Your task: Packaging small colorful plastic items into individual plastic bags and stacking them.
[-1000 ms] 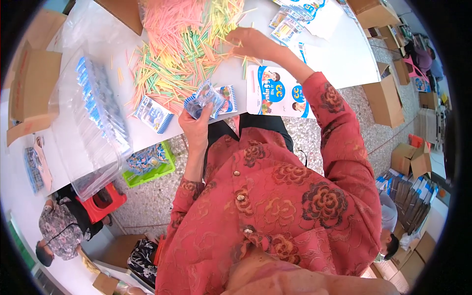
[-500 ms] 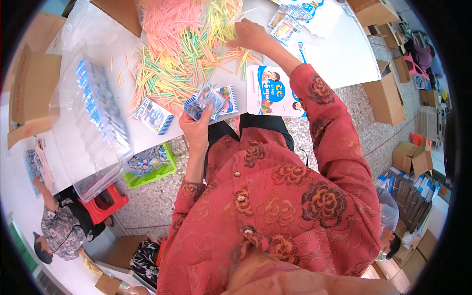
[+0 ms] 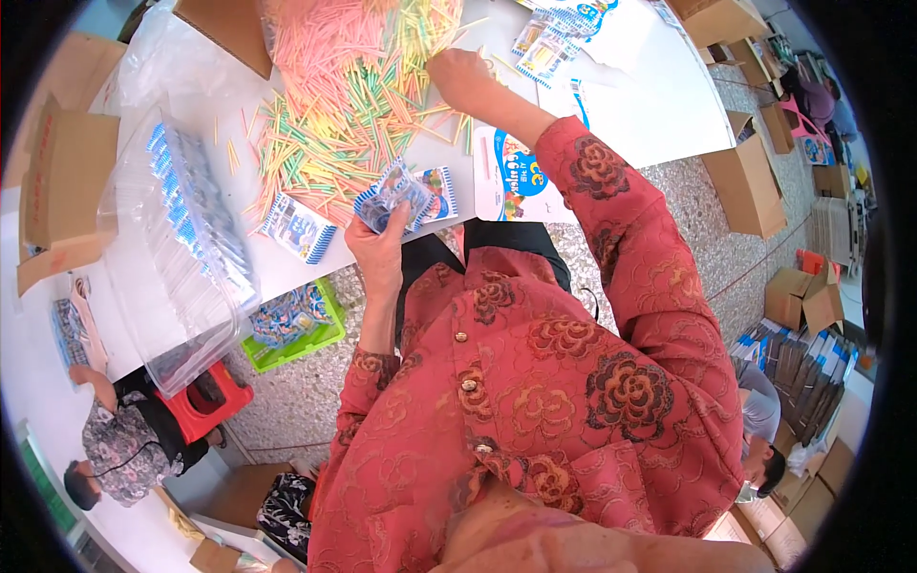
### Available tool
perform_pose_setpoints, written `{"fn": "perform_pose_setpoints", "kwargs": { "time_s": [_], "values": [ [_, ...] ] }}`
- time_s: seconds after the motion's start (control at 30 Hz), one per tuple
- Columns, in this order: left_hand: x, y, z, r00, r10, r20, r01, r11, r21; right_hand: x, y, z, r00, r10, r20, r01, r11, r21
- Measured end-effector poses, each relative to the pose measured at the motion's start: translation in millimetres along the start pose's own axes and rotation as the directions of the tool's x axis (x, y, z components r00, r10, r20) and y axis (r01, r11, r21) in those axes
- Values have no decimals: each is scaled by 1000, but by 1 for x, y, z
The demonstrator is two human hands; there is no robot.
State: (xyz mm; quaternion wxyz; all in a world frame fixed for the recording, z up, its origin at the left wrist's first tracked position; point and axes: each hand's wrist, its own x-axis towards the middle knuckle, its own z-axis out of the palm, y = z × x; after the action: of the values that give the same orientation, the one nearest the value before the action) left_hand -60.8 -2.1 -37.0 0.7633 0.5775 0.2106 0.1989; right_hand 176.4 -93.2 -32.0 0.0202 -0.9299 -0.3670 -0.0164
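My left hand [image 3: 376, 253] grips a small blue-and-white packet [image 3: 390, 199] at the table's front edge, fingers closed around its lower part. Close beside it, a second packet [image 3: 438, 194] partly shows; whether the hand holds that one too is unclear. A heap of thin pink, yellow, green and orange sticks [image 3: 334, 134] spreads over the white table [image 3: 659, 105]. Over the heap's right edge, my right hand [image 3: 465, 84] bends downward, its fingertips hidden from view. Left of my left hand lies another packet [image 3: 298, 228]. A printed white card or pouch [image 3: 501, 177] lies below my right forearm.
A clear plastic tray [image 3: 181, 306] with a row of packets stands at left, above a green basket [image 3: 330, 329] of packets. More packets [image 3: 544, 48] lie at the far right. Cardboard boxes [image 3: 745, 181] stand around; another person [image 3: 129, 435] sits lower left.
My right hand has shifted slightly left and toward me at the edge of the stick heap, its fingers now turned out of sight. My left hand keeps its packet in nearly the same place.
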Motion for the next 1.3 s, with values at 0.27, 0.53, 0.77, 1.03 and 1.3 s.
{"fn": "perform_pose_setpoints", "kwargs": {
  "time_s": [0.27, 0.53, 0.77, 1.03, 1.3],
  "values": [
    [1, 3, 1, 1000, 26, -6, -26, 1000, -17, -1, 0, 3, 999, 7, -40, -10, 998, -64],
    [6, 3, -10, 997, 67, -32, -65, 997, 45, -7, 52, 9, 984, 100, -147, -33, 916, 400],
    [10, 25, -3, 994, 105, -16, -104, 994, 37, -54, 61, 13, 976, 155, -152, 11, 664, 748],
    [16, 38, 23, 993, 83, 83, -82, 996, -20, -56, 54, 19, 922, -55, -384, 292, 749, 594],
    [20, 35, 34, 987, 72, 141, -77, 997, 28, -57, 51, 18, 872, -141, -468, 389, 779, 491]
  ]
}}
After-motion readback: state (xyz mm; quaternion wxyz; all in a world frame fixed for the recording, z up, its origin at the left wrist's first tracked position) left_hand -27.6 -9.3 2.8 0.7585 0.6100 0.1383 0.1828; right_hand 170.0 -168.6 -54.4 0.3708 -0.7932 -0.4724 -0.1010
